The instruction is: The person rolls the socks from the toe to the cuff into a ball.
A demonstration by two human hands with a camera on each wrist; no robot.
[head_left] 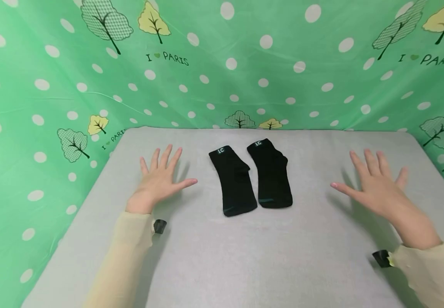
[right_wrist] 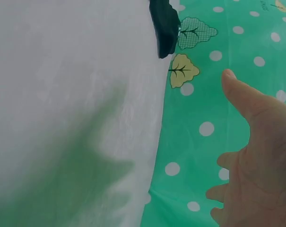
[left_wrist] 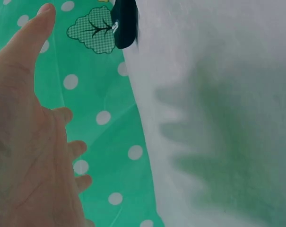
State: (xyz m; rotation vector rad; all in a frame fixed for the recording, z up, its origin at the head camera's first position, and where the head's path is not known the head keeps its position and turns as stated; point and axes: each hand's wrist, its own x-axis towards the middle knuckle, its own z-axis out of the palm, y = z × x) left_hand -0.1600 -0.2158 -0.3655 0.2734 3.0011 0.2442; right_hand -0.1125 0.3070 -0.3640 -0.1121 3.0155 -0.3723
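Plainly, the left hand (head_left: 158, 182) and the right hand (head_left: 379, 188) are empty — fingers spread wide. Between them, one black sock (head_left: 237, 186) lies just beside another black sock (head_left: 273, 177) on the grey table (head_left: 275, 256), cuffs toward a green dotted cloth (head_left: 206, 47).

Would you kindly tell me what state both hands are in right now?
Left hand: open, spread wide, holding nothing.
Right hand: open, spread wide, holding nothing.
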